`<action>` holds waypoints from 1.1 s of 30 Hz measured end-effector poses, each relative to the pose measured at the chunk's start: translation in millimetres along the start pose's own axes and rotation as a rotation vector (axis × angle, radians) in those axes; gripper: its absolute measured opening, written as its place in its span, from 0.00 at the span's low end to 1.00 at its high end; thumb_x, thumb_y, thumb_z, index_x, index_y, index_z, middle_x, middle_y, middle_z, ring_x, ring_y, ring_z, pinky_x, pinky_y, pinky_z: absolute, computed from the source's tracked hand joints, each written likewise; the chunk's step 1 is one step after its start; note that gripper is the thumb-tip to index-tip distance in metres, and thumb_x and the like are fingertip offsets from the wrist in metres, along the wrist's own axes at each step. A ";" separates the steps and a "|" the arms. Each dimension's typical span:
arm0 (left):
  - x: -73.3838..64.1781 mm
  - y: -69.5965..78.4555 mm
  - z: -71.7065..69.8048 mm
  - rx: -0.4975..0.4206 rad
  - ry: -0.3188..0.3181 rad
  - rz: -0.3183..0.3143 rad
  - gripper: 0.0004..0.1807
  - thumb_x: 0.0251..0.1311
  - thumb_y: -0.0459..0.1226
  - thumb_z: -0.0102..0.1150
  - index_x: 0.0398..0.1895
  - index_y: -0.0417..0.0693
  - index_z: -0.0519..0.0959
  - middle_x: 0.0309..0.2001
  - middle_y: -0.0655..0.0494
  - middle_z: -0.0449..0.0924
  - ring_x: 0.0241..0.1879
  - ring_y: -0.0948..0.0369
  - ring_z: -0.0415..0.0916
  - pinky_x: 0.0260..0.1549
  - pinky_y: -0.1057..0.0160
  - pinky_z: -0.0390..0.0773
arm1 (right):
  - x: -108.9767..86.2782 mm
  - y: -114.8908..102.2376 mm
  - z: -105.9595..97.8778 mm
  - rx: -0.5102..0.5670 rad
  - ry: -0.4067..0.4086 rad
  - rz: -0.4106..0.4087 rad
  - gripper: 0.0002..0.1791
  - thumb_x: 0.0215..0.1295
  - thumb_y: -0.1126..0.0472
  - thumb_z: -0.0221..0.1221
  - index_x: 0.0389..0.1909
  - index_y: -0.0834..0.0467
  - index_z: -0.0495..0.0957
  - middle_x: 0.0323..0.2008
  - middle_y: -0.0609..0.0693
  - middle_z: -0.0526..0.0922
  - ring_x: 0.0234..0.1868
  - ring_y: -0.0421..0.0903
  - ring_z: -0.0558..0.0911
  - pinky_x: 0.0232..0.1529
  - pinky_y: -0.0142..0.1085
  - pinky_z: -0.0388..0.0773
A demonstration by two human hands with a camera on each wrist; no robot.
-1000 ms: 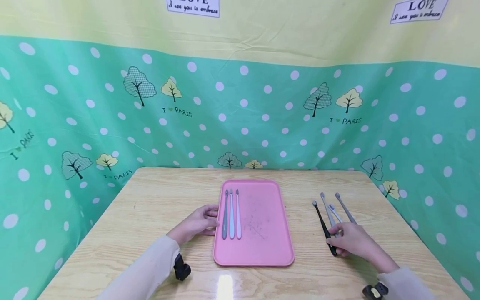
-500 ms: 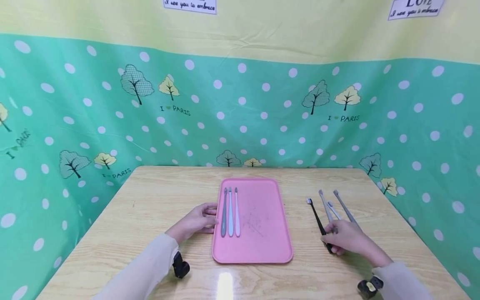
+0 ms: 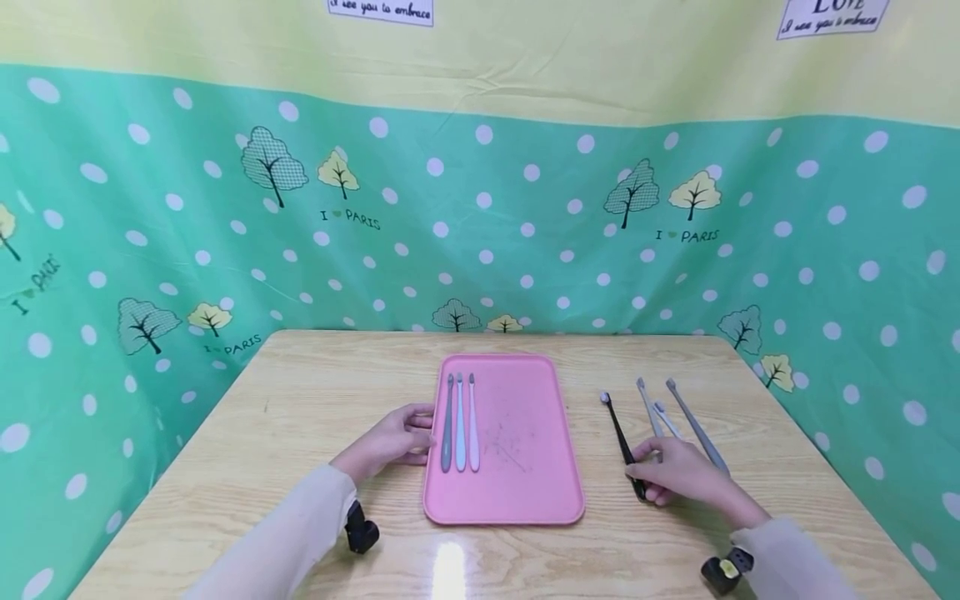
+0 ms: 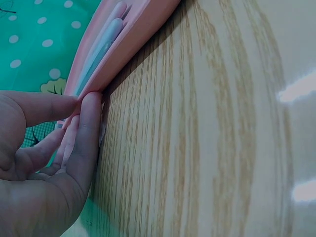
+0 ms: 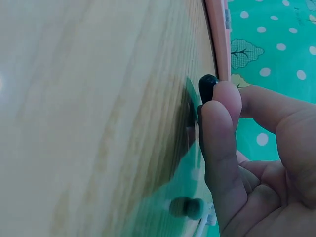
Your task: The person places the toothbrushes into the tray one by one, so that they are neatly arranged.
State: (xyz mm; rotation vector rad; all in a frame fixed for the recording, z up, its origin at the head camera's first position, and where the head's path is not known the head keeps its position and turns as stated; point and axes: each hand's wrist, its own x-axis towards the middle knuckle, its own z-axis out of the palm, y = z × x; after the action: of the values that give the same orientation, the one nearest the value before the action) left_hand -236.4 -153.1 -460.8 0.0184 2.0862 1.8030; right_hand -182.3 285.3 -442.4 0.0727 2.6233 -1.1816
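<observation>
My right hand (image 3: pixel 678 471) pinches a black toothbrush (image 3: pixel 618 429) near its handle end, head pointing away from me. In the right wrist view, the rounded black handle end (image 5: pixel 207 88) pokes out between thumb and finger. At the left rim of a pink tray (image 3: pixel 528 496), my left hand (image 3: pixel 384 443) holds the edge; the left wrist view has thumb and finger pinching the rim. Inside the tray, along its left side, lie a dark grey toothbrush (image 3: pixel 447 433), a light blue toothbrush (image 3: pixel 461 433) and a pale pink toothbrush (image 3: pixel 473 433), side by side.
Around the right hand lie a brownish-grey toothbrush (image 3: pixel 699 429), a light grey toothbrush (image 3: pixel 648 404) and a white toothbrush (image 3: pixel 666 419), the latter two partly hidden by the hand. A patterned green cloth (image 3: pixel 525 208) hangs behind the wooden table (image 3: pixel 337 367).
My right hand has moved left with the black toothbrush, away from the other loose toothbrushes and closer to the tray. My left hand stays at the tray's rim.
</observation>
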 end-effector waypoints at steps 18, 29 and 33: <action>-0.6 0.4 -1.0 -0.006 -0.021 0.019 0.38 0.60 0.25 0.61 0.74 0.38 0.61 0.57 0.39 0.70 0.45 0.50 0.79 0.42 0.53 0.87 | 17.7 -35.5 16.1 0.193 -0.198 -0.139 0.25 0.68 0.58 0.63 0.56 0.72 0.71 0.22 0.53 0.80 0.21 0.43 0.81 0.24 0.37 0.86; 0.1 0.2 -0.7 -0.016 -0.022 0.015 0.37 0.60 0.24 0.60 0.74 0.38 0.61 0.57 0.38 0.70 0.45 0.50 0.79 0.43 0.53 0.87 | 27.4 -63.4 38.7 0.219 -0.292 -0.217 0.23 0.68 0.58 0.62 0.54 0.72 0.71 0.23 0.55 0.82 0.22 0.43 0.82 0.27 0.38 0.88; -0.1 0.2 -0.4 -0.007 -0.019 0.012 0.37 0.60 0.24 0.60 0.74 0.38 0.61 0.57 0.39 0.70 0.45 0.50 0.79 0.42 0.53 0.87 | 30.1 -72.4 45.0 0.233 -0.322 -0.232 0.20 0.69 0.59 0.62 0.52 0.71 0.72 0.24 0.54 0.82 0.23 0.42 0.82 0.27 0.35 0.87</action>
State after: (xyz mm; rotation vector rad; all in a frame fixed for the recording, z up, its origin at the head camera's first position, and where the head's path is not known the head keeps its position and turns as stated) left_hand -236.4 -153.5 -460.6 0.0456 2.0713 1.8101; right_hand -212.5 201.8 -425.9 -0.3576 2.2497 -1.4361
